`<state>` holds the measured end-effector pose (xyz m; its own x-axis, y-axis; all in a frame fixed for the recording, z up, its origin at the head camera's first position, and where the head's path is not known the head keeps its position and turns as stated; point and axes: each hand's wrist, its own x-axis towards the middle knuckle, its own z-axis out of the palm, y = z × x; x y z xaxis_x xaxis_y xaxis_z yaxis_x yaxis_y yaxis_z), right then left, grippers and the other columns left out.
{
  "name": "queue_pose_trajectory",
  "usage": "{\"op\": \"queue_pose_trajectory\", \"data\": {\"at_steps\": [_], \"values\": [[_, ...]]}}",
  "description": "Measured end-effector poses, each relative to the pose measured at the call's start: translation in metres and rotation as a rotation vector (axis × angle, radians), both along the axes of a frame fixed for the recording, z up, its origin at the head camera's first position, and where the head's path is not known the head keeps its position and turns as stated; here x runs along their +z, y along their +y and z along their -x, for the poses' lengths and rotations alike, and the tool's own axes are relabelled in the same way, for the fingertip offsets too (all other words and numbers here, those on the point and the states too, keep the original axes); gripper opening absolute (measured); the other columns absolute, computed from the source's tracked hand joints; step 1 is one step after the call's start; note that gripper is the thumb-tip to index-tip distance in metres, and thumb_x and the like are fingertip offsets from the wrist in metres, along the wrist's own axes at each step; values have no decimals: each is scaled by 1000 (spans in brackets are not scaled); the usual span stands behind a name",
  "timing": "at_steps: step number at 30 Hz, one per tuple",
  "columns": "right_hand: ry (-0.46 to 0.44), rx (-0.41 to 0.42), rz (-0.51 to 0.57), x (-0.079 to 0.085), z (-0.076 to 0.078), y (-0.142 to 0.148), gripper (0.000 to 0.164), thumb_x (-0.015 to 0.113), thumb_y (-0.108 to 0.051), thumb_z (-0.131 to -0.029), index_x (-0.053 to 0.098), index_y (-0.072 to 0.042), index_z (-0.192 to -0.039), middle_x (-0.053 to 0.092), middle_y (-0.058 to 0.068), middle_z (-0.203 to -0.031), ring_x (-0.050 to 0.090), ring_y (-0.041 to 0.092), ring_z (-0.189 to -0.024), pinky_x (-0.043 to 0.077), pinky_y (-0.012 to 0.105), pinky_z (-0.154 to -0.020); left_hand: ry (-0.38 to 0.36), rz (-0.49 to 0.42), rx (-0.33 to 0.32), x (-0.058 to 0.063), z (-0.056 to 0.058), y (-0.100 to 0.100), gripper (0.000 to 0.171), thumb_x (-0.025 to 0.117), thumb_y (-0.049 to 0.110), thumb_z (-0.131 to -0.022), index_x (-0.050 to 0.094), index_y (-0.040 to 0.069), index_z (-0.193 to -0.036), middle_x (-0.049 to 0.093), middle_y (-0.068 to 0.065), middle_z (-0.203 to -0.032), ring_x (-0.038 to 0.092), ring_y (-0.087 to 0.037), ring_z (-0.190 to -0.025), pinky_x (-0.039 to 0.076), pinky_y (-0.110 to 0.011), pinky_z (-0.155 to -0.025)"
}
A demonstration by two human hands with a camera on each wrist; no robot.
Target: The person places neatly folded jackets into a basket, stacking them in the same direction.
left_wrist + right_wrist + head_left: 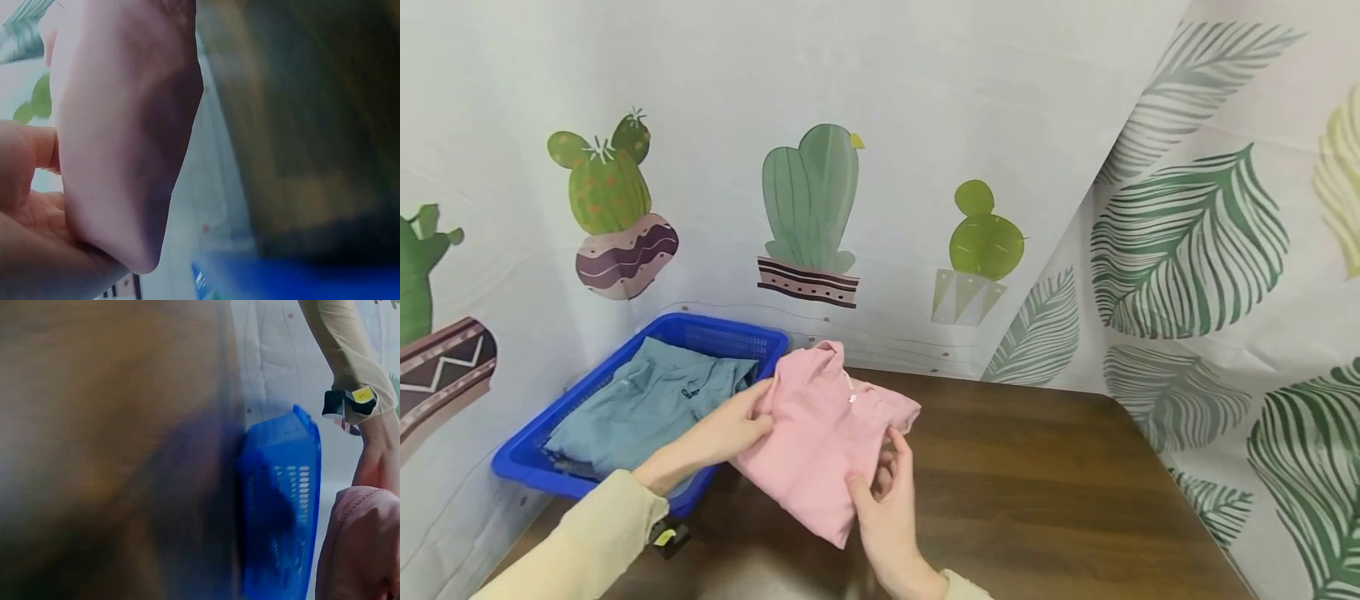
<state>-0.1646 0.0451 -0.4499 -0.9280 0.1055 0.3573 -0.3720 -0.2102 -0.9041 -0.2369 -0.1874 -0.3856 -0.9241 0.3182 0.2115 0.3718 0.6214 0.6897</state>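
A folded pink garment (823,442) with a short white drawstring hangs between both hands, held up over the table beside the basket. My left hand (733,429) grips its left side, thumb on the near face; the left wrist view shows the fingers at the side of the pink cloth (125,137). The right hand (887,508) pinches the right edge between thumb and fingers. In the right wrist view a rounded part of the pink garment (359,544) shows at the lower right, with the right hand itself out of that view.
A blue plastic basket (512,458) with mesh walls stands at the left of the brown wooden table (1037,483). Inside it lies a folded blue-green garment (647,400). Behind the table hangs a white cloth (895,100) printed with cacti and leaves.
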Motion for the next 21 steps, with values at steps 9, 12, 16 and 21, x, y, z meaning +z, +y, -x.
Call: {"op": "queue_pose_trajectory", "data": {"at_steps": [9,12,16,21], "values": [[136,116,62,18,20,-69,68,64,4,-86,32,-8,-145,48,16,-114,58,26,-99,52,33,-84,73,11,97,24,-10,-68,48,55,5,-94,43,-9,-138,56,-29,-127,54,-39,-113,41,-55,-94],[138,167,74,23,24,-92,67,62,4,-88,33,-14,-146,51,15,-116,59,27,-100,53,34,-83,45,17,132,26,-12,-92,46,52,12,-99,42,-8,-139,53,-32,-129,52,-43,-114,41,-57,-93],[188,182,47,27,30,-118,68,61,6,-88,34,-17,-146,53,11,-117,60,24,-99,52,33,-85,-6,2,194,29,-14,-118,52,47,24,-103,36,-6,-145,46,-35,-135,47,-46,-119,41,-54,-93],[282,128,-68,31,41,-150,69,62,6,-87,34,-14,-147,50,6,-122,58,17,-96,52,32,-86,52,24,283,33,-15,-151,51,46,26,-103,39,-6,-143,50,-36,-129,51,-39,-110,41,-24,-78]]}}
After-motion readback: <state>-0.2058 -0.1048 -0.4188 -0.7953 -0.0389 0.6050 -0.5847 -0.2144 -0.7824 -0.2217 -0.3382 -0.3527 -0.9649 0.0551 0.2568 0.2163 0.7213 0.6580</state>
